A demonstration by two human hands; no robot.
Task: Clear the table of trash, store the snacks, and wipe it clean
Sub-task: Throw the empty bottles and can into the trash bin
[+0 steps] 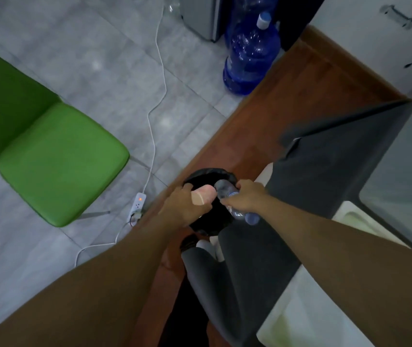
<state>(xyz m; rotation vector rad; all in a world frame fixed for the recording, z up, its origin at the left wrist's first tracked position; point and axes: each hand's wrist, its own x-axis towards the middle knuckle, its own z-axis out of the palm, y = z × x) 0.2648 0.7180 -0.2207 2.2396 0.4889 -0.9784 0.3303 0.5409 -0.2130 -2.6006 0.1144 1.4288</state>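
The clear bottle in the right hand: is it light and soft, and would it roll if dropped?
Probably light: the bottle looks see-through and empty, and the right hand holds it alone. Likely thin and easy to dent, as such plastic usually is. Being round, it could roll if it missed the black bin bag.

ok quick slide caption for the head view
Right hand grips a clear plastic bottle, left hand a pinkish item, over a black-lined trash bin.
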